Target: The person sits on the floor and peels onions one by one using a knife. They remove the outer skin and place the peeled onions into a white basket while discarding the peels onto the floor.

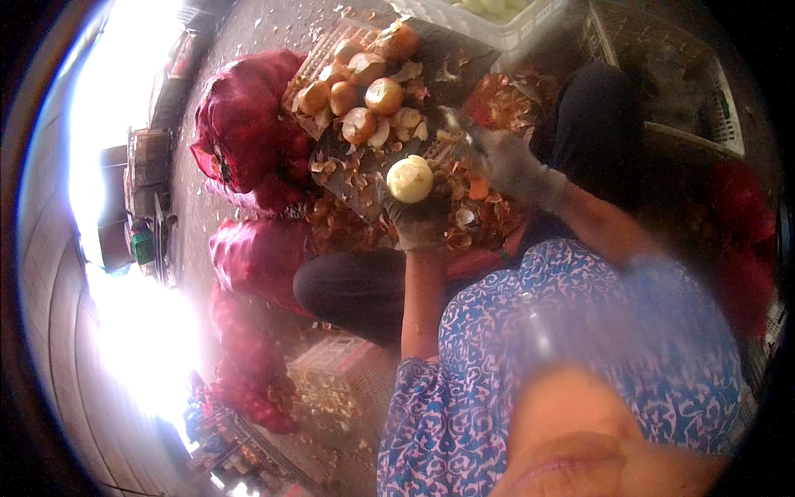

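Observation:
A peeled, pale onion (410, 180) sits in my left hand (418, 222), whose gloved fingers close around it from below. My right hand (515, 168), also gloved, is to the right of the onion and apart from it. Its fingers are curled and blurred, and a thin light tip shows at their far end; what they grip cannot be made out. Beyond my hands, several brown-skinned onions (383, 97) lie at the far left of a dark board (447, 70) strewn with peelings. A patch of orange (478, 187) shows under my right hand.
Red mesh sacks (248, 116) stand at the left. A white crate (517, 37) with pale contents is at the far side, and another pale crate (725, 103) at the right. Onion skins (505, 103) are heaped around my legs. A plastic basket (339, 373) rests at lower left.

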